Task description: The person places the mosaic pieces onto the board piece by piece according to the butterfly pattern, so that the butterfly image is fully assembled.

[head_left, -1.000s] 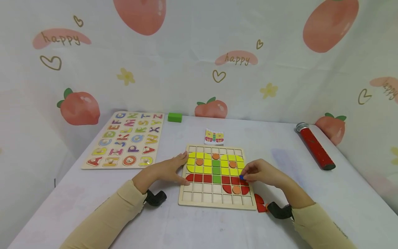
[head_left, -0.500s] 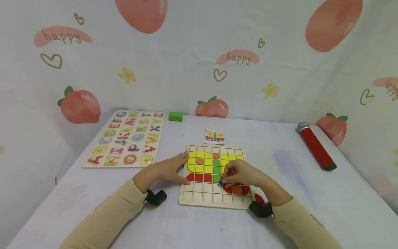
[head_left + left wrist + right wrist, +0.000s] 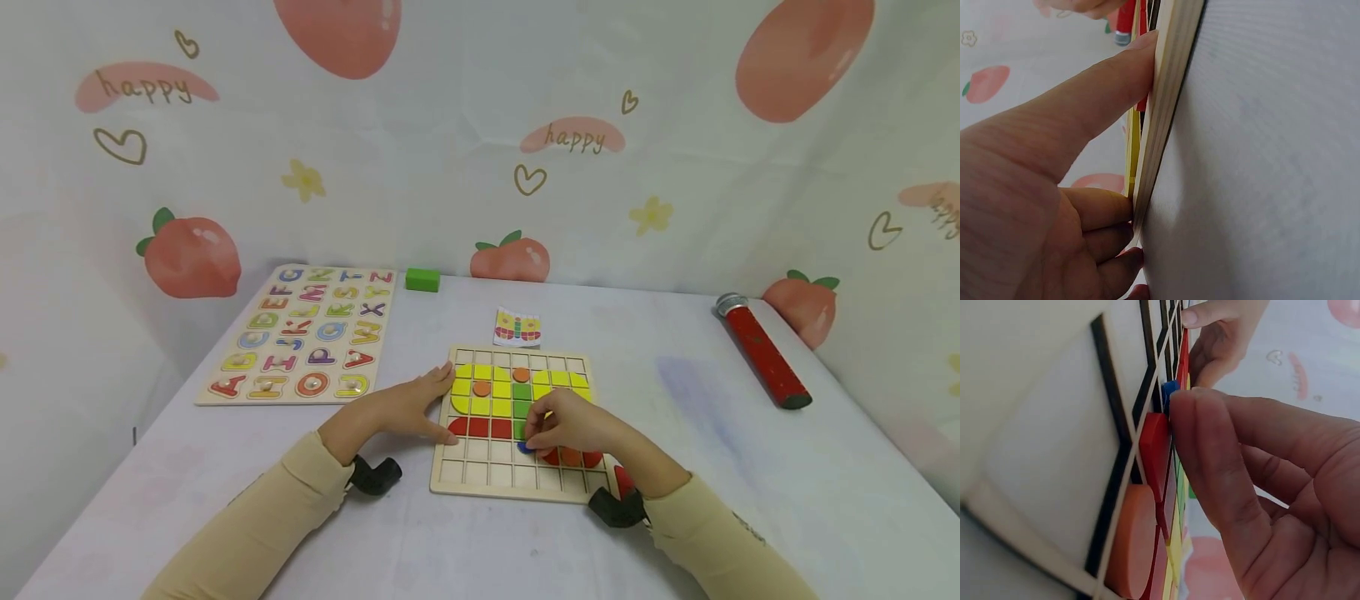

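Observation:
A wooden grid board (image 3: 476, 477) lies in front of me, with yellow, red, green and orange pieces set in its cells. My right hand (image 3: 573, 423) pinches a small blue piece (image 3: 524, 447) between thumb and fingertips, at the cell just below the green column (image 3: 521, 404). In the right wrist view the blue piece (image 3: 1169, 392) sits at the grid, partly covered by the fingertips; its full shape is hidden. My left hand (image 3: 405, 410) rests along the board's left edge, thumb and fingers spread. The left wrist view shows the thumb (image 3: 1107, 87) against the wooden rim.
A picture card (image 3: 517, 327) with a butterfly pattern lies behind the board. To the left is an alphabet puzzle (image 3: 300, 342); a green block (image 3: 422, 280) stands at the back. A red microphone (image 3: 765, 354) lies far right. Red pieces (image 3: 623, 482) lie beside the board's lower right.
My right hand has moved left across the board with the blue piece, from the right-hand red pieces to below the green column. The left hand has stayed in place.

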The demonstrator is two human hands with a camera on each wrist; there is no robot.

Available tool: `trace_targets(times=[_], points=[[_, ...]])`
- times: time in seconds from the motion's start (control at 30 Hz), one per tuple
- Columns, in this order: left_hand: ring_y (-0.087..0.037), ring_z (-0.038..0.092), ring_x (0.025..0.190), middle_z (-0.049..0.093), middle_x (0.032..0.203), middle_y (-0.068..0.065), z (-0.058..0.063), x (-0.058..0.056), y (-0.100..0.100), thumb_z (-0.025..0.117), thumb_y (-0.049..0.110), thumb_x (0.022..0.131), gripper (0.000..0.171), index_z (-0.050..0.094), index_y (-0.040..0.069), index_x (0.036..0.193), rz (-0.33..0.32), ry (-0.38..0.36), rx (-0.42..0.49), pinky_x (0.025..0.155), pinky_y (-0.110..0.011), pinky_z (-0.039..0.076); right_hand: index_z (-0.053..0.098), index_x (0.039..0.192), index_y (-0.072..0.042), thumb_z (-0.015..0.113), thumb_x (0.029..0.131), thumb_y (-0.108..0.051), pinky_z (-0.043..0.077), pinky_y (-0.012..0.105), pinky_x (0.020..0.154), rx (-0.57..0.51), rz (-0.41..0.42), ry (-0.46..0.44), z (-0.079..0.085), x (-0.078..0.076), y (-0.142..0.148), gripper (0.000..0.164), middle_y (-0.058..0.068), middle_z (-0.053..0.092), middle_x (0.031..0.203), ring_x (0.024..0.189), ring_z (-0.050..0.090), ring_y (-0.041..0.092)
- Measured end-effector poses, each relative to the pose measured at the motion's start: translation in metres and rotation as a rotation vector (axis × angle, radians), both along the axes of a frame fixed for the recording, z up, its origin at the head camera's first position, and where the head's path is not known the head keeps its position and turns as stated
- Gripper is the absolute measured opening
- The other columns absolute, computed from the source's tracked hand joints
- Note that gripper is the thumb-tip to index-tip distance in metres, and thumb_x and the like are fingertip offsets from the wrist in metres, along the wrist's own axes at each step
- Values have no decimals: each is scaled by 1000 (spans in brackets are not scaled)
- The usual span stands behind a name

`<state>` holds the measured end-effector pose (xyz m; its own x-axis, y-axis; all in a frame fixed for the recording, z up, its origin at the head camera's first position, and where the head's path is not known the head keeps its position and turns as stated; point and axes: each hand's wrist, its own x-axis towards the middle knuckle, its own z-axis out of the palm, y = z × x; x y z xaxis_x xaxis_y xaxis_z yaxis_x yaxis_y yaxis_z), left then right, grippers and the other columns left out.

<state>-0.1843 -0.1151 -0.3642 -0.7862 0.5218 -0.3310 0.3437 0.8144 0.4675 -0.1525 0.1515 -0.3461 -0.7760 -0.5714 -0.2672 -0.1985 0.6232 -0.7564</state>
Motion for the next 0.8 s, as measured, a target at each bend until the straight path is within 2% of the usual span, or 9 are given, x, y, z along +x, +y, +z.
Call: trace_targets(times=[0.17, 0.47, 0.8], points=[[-22, 7, 146, 4, 159, -3, 0, 0, 0, 72, 54, 73, 106, 13, 12, 150, 0, 0, 4, 118, -42, 16, 68, 81, -3, 70, 81, -5, 50, 17, 59, 14, 52, 85, -1, 0, 1, 3, 3, 66, 74, 61, 55, 9], [-22, 7, 146, 4, 159, -2, 1, 0, 0, 73, 54, 72, 107, 13, 12, 150, -2, 3, 3, 118, -42, 16, 69, 79, -5, 74, 77, -9, 49, 16, 55, 36, 89, 179, -4, 1, -1, 7, -1, 64, 70, 58, 50, 5], [-22, 7, 146, 4, 159, -2, 1, 0, 1, 73, 52, 73, 106, 13, 12, 150, 0, -2, 9, 118, -43, 17, 67, 79, -6, 74, 77, -7, 47, 16, 56, 80, 91, 208, -2, 3, -3, 7, -3, 61, 70, 59, 49, 5]])
